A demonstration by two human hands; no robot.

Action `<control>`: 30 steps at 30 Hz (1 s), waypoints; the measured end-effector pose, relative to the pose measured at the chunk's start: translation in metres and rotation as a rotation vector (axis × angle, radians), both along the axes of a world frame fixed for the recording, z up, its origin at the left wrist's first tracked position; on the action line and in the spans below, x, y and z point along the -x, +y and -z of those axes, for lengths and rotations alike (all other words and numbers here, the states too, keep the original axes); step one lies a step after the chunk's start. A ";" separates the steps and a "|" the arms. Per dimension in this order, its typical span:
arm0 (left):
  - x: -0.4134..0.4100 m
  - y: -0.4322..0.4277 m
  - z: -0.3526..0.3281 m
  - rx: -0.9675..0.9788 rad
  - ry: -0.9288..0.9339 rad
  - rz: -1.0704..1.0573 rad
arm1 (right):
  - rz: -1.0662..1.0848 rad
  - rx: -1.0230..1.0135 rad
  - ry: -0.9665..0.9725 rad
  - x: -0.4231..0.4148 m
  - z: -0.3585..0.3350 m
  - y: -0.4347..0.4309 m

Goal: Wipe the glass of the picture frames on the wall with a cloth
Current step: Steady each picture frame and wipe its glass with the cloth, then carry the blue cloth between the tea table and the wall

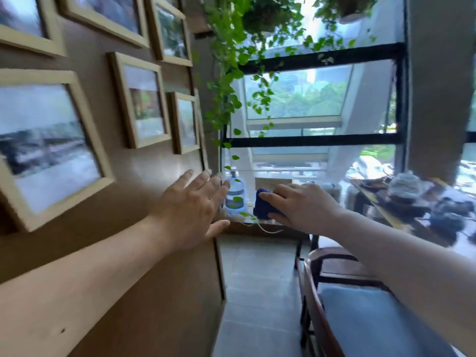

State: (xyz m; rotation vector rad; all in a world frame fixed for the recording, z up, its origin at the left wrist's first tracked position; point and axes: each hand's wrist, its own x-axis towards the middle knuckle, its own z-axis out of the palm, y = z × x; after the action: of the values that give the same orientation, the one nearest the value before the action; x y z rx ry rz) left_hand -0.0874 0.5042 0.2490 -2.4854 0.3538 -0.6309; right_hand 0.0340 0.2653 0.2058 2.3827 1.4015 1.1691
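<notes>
We stand at a brown wooden wall (134,202) hung with pale-framed picture frames (140,99), their glass smeared by camera blur so that the photographs inside read only as grey streets and sky. Beyond the wall's outer edge a black-barred window (322,140) fills the far end of the room, trailing green vines (226,81) hanging beside it from above, and a pale tiled floor (260,292) runs toward it. Our left hand (193,210) is spread flat over the bare wood below the frames, fingers apart, holding nothing; whether the palm actually presses the wall we cannot tell. Our right hand (301,204) is off the wall, out past its edge, fingers curled tight around a bunched dark blue cloth (264,204), which touches no glass. Behind the cloth, near the window's foot, stands a blue water bottle (235,194), partly screened by our left fingertips. Away from the wall, on the far side of the right forearm, a dark wooden chair (332,287) with a grey-blue cushion is cut off by the lower edge of view, and a table (401,210) holds blurred dark shapes we cannot identify. The frames nearest the wall's upper and near edges are cropped, and a thin pale cord (268,229) loops below the cloth, its ends lost.
</notes>
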 end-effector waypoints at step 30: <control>-0.028 -0.346 0.191 0.019 0.412 0.858 | 0.996 -0.222 0.407 0.242 0.194 -0.339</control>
State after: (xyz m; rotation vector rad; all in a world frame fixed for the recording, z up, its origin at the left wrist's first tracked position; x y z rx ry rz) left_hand -0.0594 0.1581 0.0582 -2.3956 1.6158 -0.4090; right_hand -0.2077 -0.0736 0.0118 2.9440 -0.0155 0.5840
